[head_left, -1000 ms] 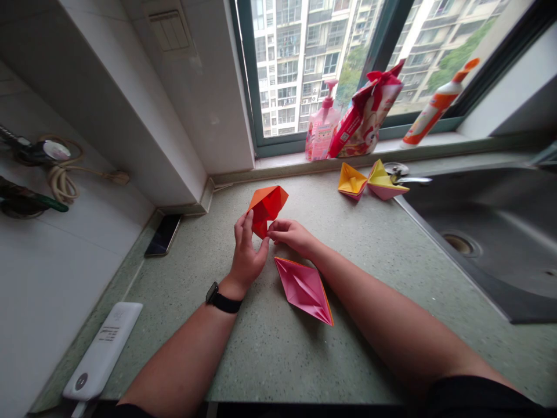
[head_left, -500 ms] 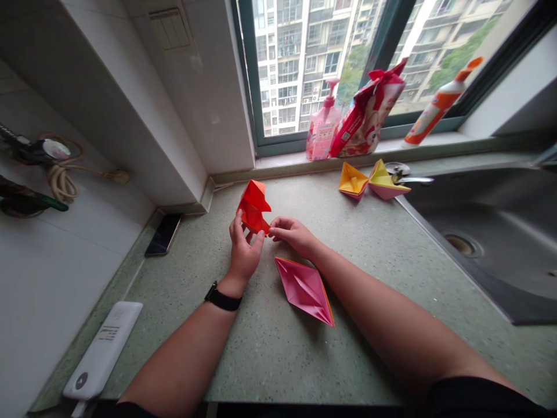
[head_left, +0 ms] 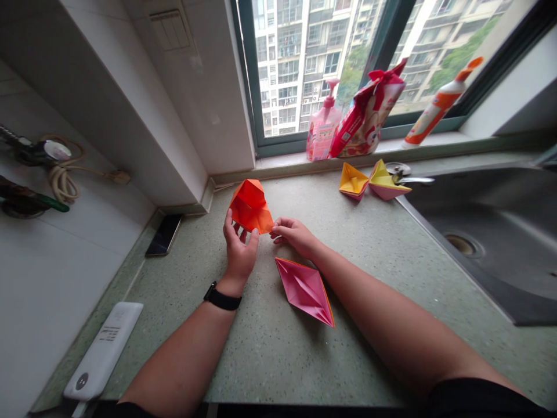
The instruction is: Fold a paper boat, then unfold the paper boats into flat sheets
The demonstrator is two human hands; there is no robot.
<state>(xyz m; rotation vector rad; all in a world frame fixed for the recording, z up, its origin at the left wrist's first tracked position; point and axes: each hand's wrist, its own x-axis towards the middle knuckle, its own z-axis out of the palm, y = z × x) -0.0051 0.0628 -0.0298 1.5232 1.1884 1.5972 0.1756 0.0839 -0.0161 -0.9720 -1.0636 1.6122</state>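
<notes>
A sheet of orange folded paper (head_left: 252,208), creased and partly opened out, is held up over the counter. My left hand (head_left: 240,247) grips its lower left side, thumb in front and fingers behind. At the paper's lower right corner, my right hand (head_left: 292,233) pinches the edge between thumb and fingers. Just below my right hand lies a pink folded paper boat (head_left: 304,290) with an orange edge. Farther back stand two more folded paper pieces, an orange-yellow one (head_left: 352,182) and a yellow and pink boat (head_left: 386,182).
A steel sink (head_left: 500,244) takes up the right side. A phone (head_left: 163,234) and a white power bank (head_left: 104,348) lie at the left. On the sill stand a pink pump bottle (head_left: 322,130), a red bag (head_left: 369,116) and an orange-white bottle (head_left: 437,110).
The orange paper has been spread wider and turned to show more of its inner face. My left hand has shifted slightly left; my right hand has barely moved.
</notes>
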